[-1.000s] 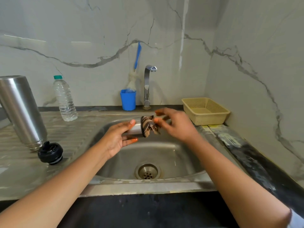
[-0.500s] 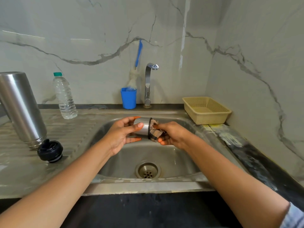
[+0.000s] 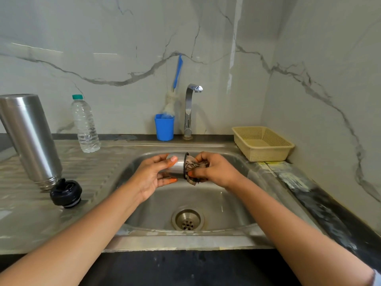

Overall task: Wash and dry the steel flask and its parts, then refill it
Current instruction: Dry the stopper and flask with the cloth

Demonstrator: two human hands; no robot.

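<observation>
Tucked further into the steel cup [image 3: 178, 165], the cloth [image 3: 194, 166] is pinched by the right hand [image 3: 216, 170]; the left hand [image 3: 150, 178], gripping the cup, should rotate it against the cloth.

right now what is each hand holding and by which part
The left hand holds the steel cup round its side wall; the right hand pinches a cloth at the cup's open mouth.

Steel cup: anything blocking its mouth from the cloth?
Nothing visible. The left hand holds the steel cup by its outer wall, fingers clear of the mouth, which faces the right hand. That hand's cloth sits right at the mouth, over the sink.
</observation>
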